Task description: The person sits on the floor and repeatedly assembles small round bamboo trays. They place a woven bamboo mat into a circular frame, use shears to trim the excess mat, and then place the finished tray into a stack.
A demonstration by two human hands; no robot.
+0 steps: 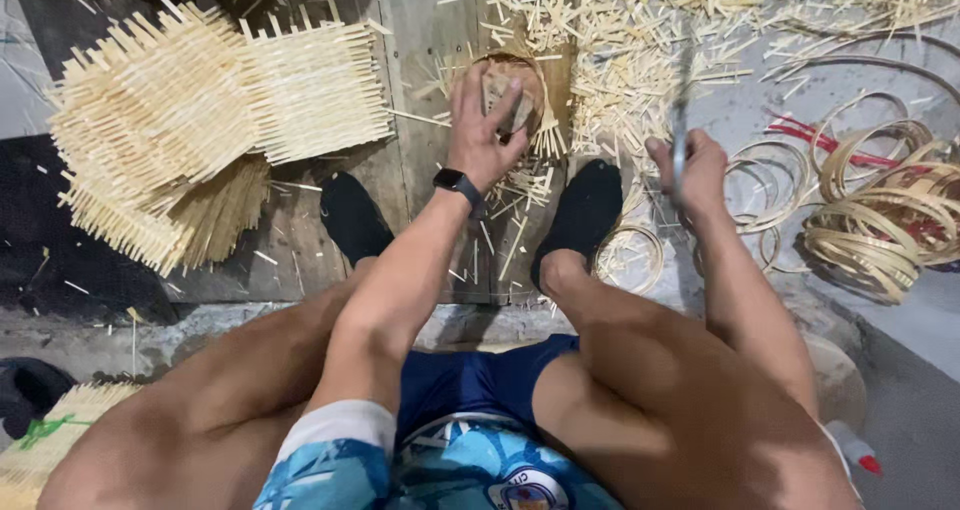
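Small round bamboo basket (520, 95) on the wooden board (420, 185), far centre, pressed down under the left hand (483, 135) with fingers spread open. Right hand (688, 170) nearby, fist closed around a blurred blade (681, 120). Woven mats (215, 120) stacked left; bamboo hoops (880, 220) piled right.

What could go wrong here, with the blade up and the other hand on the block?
1. The right hand holds a blade raised close to the left hand, whose fingers rest on the block; a stray stroke might hit them.
2. Both feet, in black socks, flank the block, within the blade's likely path.
3. Loose bamboo sticks litter the floor and could slip underfoot or prick.
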